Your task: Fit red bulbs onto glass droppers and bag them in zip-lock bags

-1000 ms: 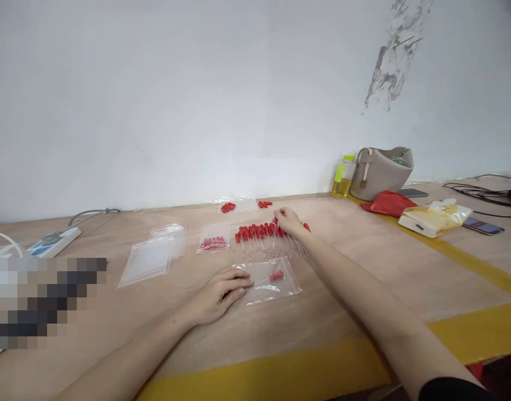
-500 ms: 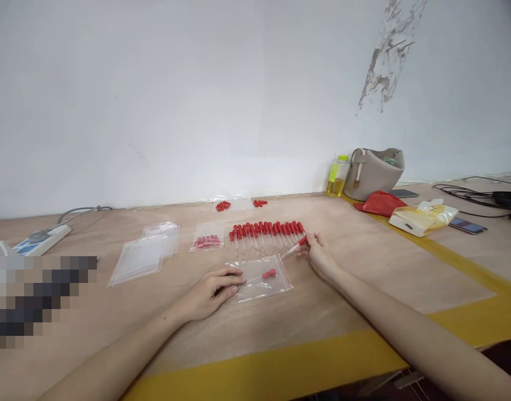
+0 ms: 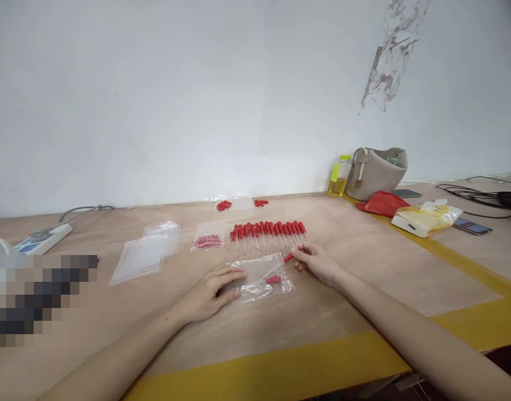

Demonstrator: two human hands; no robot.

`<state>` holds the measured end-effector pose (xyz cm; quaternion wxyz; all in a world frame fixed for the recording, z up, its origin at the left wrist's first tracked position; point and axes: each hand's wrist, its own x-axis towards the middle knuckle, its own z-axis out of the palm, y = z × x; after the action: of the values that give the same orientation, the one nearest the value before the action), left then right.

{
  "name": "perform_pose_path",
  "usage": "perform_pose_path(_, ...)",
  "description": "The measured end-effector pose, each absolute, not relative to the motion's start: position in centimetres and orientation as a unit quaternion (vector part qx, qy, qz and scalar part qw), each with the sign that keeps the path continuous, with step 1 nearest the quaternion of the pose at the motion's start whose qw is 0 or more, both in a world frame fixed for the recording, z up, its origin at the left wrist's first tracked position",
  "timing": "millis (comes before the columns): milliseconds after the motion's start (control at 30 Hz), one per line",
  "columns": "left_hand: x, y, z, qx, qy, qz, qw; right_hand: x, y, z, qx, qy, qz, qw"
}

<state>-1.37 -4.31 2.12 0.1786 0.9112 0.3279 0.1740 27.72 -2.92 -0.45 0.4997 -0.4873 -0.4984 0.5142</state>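
Pale wall (image 3: 188, 111) behind; brown-covered table (image 3: 355, 306) beneath both hands. Right hand (image 3: 316, 263): finger and thumb pinched on the red bulb of a held dropper (image 3: 288, 257), just beside the bag mouth. Left hand (image 3: 209, 294): thumb and fingers apart, resting on the far end of the clear bag (image 3: 259, 293), directly left of the right-hand grip. One bagged dropper (image 3: 273, 279) inside, left of and nearer than the pinch. Dropper row (image 3: 267, 228) just beyond the grip.

Judgement: feed the stem low and level, bulb trailing, parallel to the one inside; glass-like stems likely chip if knocked. Left hand should keep light pressure so the film neither slides nor bunches.

Hard to make out: held stem nearly invisible, so cannot tell whether it is inside the mouth. Left hand hides the bag's end. Patch at far left blurred.
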Motion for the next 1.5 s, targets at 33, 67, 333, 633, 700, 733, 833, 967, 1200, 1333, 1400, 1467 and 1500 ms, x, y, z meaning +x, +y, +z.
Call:
perform_pose_path(33, -1.4, -4.3, 2.1, 0.911, 0.329, 0.173, 0.178, 27.7, -3.1, -0.4, -0.500, -0.532, 0.494, 0.471)
perform_pose_path(67, -1.4, -4.3, 2.1, 0.911, 0.330, 0.171, 0.176, 27.6, -3.2, -0.3, -0.509, -0.563, 0.472, 0.449)
perform_pose_path(333, -1.2, -4.4, 2.3, 0.913, 0.322, 0.178, 0.175, 26.5, -3.5, -1.1, -0.482, -0.655, 0.413, 0.411)
perform_pose_path(633, -1.3, -4.2, 2.0, 0.909, 0.318, 0.194, 0.187, 26.1, -4.4, 0.1, -0.431, -0.737, 0.394, 0.340)
perform_pose_path(700, -1.3, -4.3, 2.0, 0.907, 0.317, 0.201, 0.192, 26.9, -3.6, 0.2, -0.459, -0.738, 0.343, 0.356)
perform_pose_path(733, -1.3, -4.3, 2.0, 0.906, 0.317, 0.203, 0.193, 27.3, -2.9, 0.2, -0.484, -0.737, 0.304, 0.362)
perform_pose_path(833, -1.3, -4.4, 2.1, 0.911, 0.310, 0.196, 0.189, 28.2, -0.3, 0.8, -0.572, -0.723, 0.166, 0.351)
perform_pose_path(967, -1.3, -4.3, 2.2, 0.920, 0.296, 0.177, 0.186, 27.8, 4.1, 2.1, -0.664, -0.678, 0.012, 0.316)
perform_pose_path(1200, -1.1, -4.5, 2.5, 0.918, 0.294, 0.178, 0.197, 26.3, 8.4, 1.9, -0.736, -0.608, 0.057, 0.292)
perform_pose_path(1333, -1.1, -4.5, 2.6, 0.920, 0.290, 0.177, 0.197, 26.6, 8.7, 2.2, -0.730, -0.587, 0.109, 0.333)
perform_pose_path(1400, -1.2, -4.5, 2.5, 0.921, 0.290, 0.175, 0.193, 27.0, 8.2, 2.9, -0.714, -0.580, 0.142, 0.366)
perform_pose_path(1467, -1.2, -4.4, 2.4, 0.921, 0.293, 0.176, 0.188, 27.6, 7.1, 3.7, -0.691, -0.574, 0.174, 0.404)
perform_pose_path(1500, -1.2, -4.4, 2.4, 0.921, 0.294, 0.175, 0.186, 28.0, 6.4, 4.0, -0.682, -0.571, 0.185, 0.419)
